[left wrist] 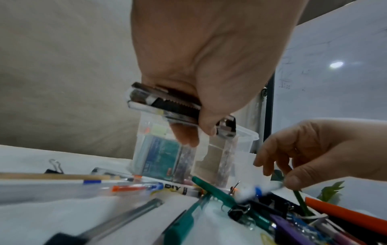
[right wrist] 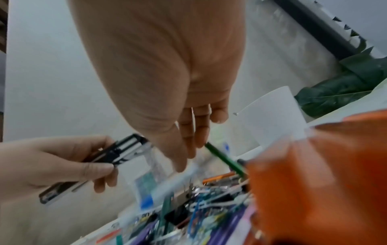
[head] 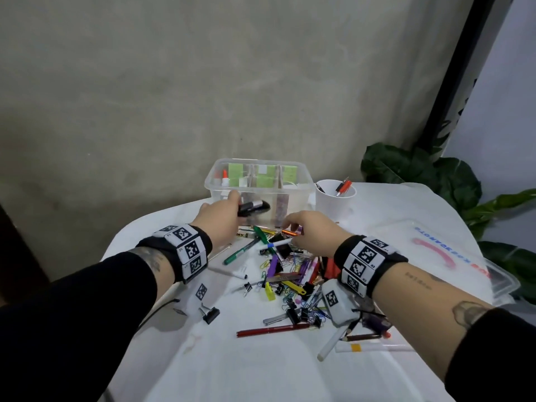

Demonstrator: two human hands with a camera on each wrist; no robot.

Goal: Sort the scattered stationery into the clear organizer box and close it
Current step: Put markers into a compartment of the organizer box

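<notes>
The clear organizer box stands open at the table's far side, with paper dividers and a glue bottle inside. My left hand grips a black and silver stapler just in front of the box's near wall; the left wrist view shows the stapler held across the fingers. My right hand reaches into the stationery pile and pinches one end of a white pen with a blue band. That white pen looks blurred under the fingertips.
A white cup holding pens stands right of the box. The clear lid lies at the right. Pens, binder clips and paper clips are scattered mid-table, a red pen nearer me. Plant leaves sit behind.
</notes>
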